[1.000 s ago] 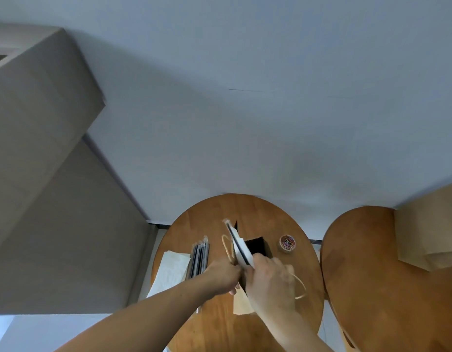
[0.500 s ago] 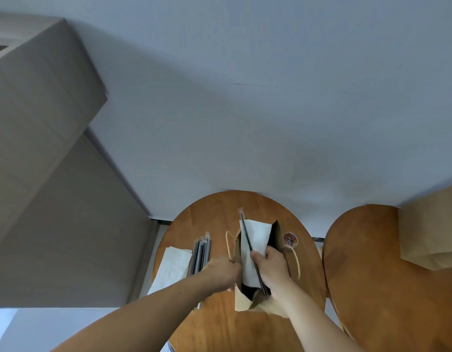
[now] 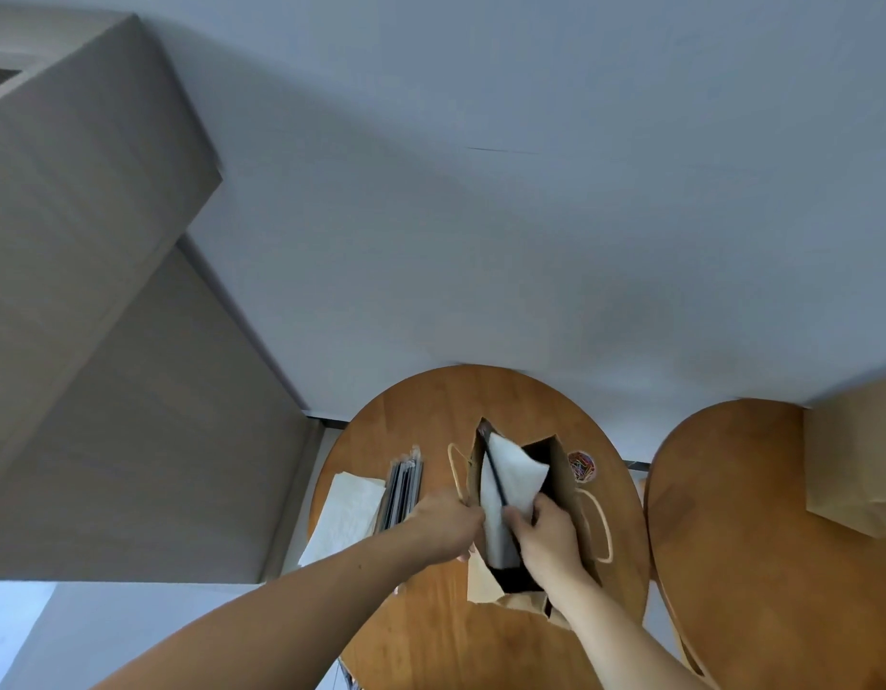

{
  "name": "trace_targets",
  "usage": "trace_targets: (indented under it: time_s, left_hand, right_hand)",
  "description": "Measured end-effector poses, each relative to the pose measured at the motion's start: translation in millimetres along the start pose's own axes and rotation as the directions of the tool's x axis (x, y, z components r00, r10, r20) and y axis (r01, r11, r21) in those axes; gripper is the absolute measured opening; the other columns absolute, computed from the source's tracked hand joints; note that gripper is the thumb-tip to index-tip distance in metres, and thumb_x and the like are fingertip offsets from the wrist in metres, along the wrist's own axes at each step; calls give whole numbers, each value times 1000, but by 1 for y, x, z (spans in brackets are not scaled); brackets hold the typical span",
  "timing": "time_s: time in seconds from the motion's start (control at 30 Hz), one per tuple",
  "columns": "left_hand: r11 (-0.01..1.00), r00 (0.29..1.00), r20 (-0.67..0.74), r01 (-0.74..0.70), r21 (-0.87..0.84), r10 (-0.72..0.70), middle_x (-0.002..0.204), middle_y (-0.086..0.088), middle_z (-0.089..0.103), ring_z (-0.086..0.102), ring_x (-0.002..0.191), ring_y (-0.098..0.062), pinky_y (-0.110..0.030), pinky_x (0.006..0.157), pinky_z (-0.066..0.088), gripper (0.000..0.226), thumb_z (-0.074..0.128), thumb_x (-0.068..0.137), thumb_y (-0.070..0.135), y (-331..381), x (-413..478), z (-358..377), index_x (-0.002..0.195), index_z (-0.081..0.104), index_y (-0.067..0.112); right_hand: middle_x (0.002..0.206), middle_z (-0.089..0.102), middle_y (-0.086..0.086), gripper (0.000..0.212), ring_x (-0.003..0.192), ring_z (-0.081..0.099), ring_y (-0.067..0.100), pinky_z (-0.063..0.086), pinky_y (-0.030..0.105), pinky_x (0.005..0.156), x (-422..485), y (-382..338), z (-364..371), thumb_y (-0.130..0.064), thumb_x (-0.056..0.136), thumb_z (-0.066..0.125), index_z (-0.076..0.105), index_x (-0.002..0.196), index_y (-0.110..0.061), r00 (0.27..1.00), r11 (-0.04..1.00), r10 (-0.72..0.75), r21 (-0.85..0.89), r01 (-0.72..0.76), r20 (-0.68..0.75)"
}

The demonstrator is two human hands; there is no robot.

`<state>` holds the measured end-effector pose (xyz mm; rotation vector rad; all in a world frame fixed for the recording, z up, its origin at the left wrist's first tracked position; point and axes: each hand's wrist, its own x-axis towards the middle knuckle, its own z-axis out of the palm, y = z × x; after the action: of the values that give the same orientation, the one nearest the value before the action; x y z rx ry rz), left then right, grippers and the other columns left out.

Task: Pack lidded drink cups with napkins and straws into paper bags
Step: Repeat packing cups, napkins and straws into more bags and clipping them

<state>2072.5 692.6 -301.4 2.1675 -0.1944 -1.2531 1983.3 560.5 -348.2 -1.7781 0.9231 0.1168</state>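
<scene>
Both hands work the paper bag [image 3: 563, 483]: left hand [image 3: 446, 522] fingers pinching its rim, right hand [image 3: 548, 532] fingers gripping napkin [image 3: 515, 473] and straw [image 3: 496, 475].

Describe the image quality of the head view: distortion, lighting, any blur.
Head view: strong wide-angle distortion bends the wall and stretches the round table; soft, even light, no glare; the inside of the paper bag is in deep shadow; the left hand and right hand are slightly soft, as is the napkin.
</scene>
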Motion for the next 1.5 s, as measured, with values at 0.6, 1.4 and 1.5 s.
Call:
trace_targets:
  time_s: [0.6,1.4,1.5]
  left_hand:
    - [999,997,-68,39,2,-39,78,-6,72,73,71,-15,-26,61,57,24,47,92,36,-24,4,4,88,61,17]
    - [995,987,133,-95,37,89,113,-8,64,67,98,-21,-34,83,57,65,60,87,38,9,-2,5,145,38,17]
    - [994,971,214,-109,2,106,118,-4,63,65,102,-20,-34,85,58,68,64,88,33,11,-5,8,148,35,19]
  right_hand:
    - [118,63,5,31,107,64,21,41,21,70,14,10,19,-24,95,59,47,122,-13,995,741,98,-668,-69,6]
    - [105,66,19,54,84,62,24,55,48,83,-12,-71,-105,-46,102,36,59,119,-1,999,958,30,-284,-38,-31]
    - [119,60,-1,43,99,53,14,48,38,93,-14,-36,-83,-46,104,36,55,131,-18,952,973,200,-161,-166,231]
